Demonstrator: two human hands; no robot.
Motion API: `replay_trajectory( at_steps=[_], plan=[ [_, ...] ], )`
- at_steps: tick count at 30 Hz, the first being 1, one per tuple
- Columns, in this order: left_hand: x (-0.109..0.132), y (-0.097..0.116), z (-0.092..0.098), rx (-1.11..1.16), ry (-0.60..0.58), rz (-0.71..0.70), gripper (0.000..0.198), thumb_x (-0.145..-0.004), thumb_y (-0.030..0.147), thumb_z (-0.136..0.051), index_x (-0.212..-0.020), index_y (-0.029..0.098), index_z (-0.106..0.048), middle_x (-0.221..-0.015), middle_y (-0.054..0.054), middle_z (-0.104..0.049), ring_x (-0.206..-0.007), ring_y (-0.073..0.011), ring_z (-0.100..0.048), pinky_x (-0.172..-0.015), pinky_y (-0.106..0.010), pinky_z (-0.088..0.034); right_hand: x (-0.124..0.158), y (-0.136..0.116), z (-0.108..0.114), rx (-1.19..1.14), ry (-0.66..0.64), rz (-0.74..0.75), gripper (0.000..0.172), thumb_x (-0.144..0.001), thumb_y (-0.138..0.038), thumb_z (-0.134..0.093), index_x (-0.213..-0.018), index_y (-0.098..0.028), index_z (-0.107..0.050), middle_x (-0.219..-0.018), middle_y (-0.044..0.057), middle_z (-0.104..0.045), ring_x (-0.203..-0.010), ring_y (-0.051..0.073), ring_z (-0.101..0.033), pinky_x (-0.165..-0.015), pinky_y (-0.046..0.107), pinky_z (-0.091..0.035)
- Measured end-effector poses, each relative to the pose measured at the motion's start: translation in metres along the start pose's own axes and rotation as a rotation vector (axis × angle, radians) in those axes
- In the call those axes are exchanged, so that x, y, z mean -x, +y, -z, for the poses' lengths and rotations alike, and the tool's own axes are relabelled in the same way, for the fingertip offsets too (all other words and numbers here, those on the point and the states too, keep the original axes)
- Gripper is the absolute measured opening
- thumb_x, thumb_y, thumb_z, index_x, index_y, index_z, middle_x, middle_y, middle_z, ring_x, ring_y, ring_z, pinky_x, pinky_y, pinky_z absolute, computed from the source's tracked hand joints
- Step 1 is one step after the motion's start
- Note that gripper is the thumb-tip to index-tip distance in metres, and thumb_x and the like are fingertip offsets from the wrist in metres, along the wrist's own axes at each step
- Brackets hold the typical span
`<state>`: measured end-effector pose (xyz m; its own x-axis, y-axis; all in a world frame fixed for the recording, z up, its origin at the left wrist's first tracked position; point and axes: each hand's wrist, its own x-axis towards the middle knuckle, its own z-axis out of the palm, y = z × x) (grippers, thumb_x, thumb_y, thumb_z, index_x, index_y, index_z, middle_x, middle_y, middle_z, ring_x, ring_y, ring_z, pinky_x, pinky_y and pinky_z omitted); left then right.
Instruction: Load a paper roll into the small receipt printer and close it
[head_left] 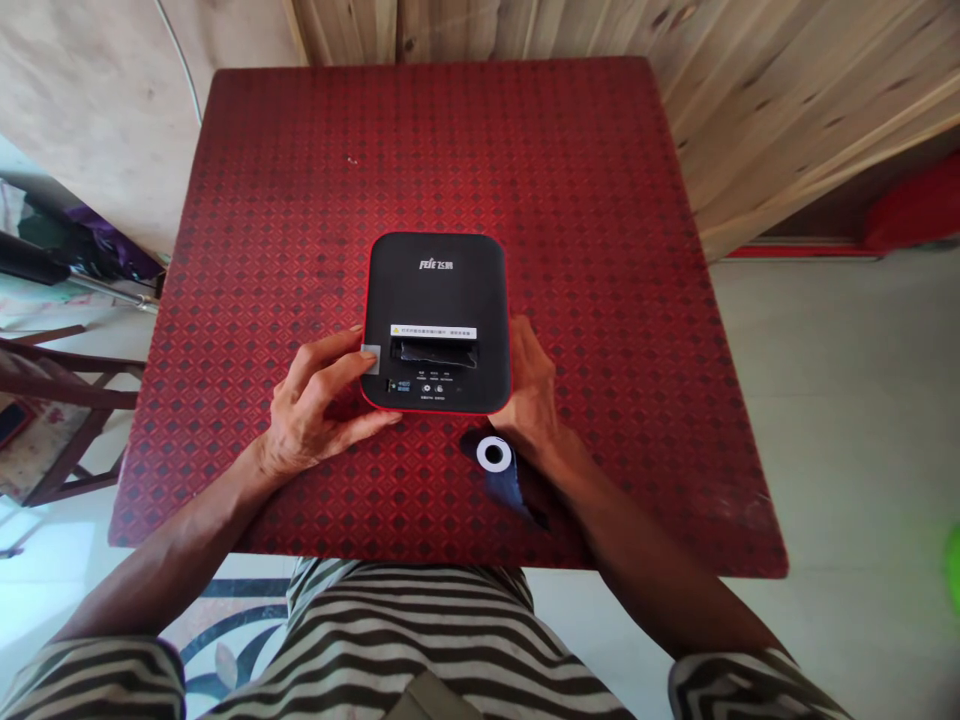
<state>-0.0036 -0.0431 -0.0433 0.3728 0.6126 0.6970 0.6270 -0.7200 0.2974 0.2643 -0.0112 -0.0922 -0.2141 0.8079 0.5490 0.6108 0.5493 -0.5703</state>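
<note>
A black printer (439, 295) with a red rim lies face up near the table's middle. It has a paper slot, a white warning label and small buttons near its front edge. My left hand (319, 400) grips its lower left corner, one finger on a small greyish tab (371, 358) and the thumb along the front edge. On the opposite side, my right hand (531, 385) is wrapped round the printer's edge, its fingertips hidden. A small paper roll (493, 455) with a white end and a dark loose tail rests on the table beside my right wrist.
The table (300, 200) has a red patterned top. A wooden plank wall (517, 30) runs behind it. A wooden chair (82, 400) stands to the left, close to a metal rod (112, 290). Pale floor (840, 400) lies to the right.
</note>
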Motion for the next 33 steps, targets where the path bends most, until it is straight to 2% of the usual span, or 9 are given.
replay_trajectory(
  at_steps=[7,13,26,33],
  plan=[
    [-0.0027,-0.0028,0.0029,-0.002,-0.012,-0.012,0.075,-0.082,0.047,-0.091,-0.144,0.022,-0.058,-0.13,-0.012,-0.072,-0.116,-0.0239,-0.075,-0.097,-0.037,-0.068,0.0017,0.0023,-0.0004,0.01,-0.032,-0.056,0.037,-0.101,-0.029,-0.053,-0.138,-0.027,-0.052,-0.106,0.007,-0.062,-0.096,0.027,-0.066,-0.082,0.046,-0.062],
    [-0.0033,-0.003,0.0022,0.014,-0.009,-0.013,0.071,-0.083,0.045,-0.091,-0.141,0.019,-0.059,-0.129,-0.013,-0.072,-0.115,-0.0233,-0.075,-0.097,-0.036,-0.068,0.0021,0.004,-0.0016,0.004,-0.018,-0.031,0.038,-0.101,-0.029,-0.054,-0.139,-0.028,-0.052,-0.107,0.007,-0.064,-0.097,0.027,-0.066,-0.082,0.046,-0.062],
    [-0.002,-0.0064,0.0003,0.075,-0.016,0.058,0.067,-0.083,0.05,-0.09,-0.138,0.027,-0.058,-0.13,-0.01,-0.07,-0.113,-0.024,-0.074,-0.091,-0.039,-0.067,0.004,0.0042,-0.0008,0.007,-0.042,-0.084,0.05,-0.098,-0.027,-0.056,-0.148,-0.029,-0.05,-0.109,0.008,-0.064,-0.097,0.028,-0.065,-0.083,0.047,-0.059],
    [-0.0013,-0.0077,-0.0014,0.148,-0.025,0.116,0.065,-0.081,0.052,-0.092,-0.133,0.029,-0.059,-0.129,-0.008,-0.069,-0.113,-0.0232,-0.073,-0.087,-0.038,-0.067,0.0032,0.0017,0.001,0.009,-0.044,-0.095,0.044,-0.1,-0.03,-0.054,-0.144,-0.028,-0.052,-0.106,0.007,-0.065,-0.096,0.028,-0.065,-0.083,0.046,-0.059]
  ],
)
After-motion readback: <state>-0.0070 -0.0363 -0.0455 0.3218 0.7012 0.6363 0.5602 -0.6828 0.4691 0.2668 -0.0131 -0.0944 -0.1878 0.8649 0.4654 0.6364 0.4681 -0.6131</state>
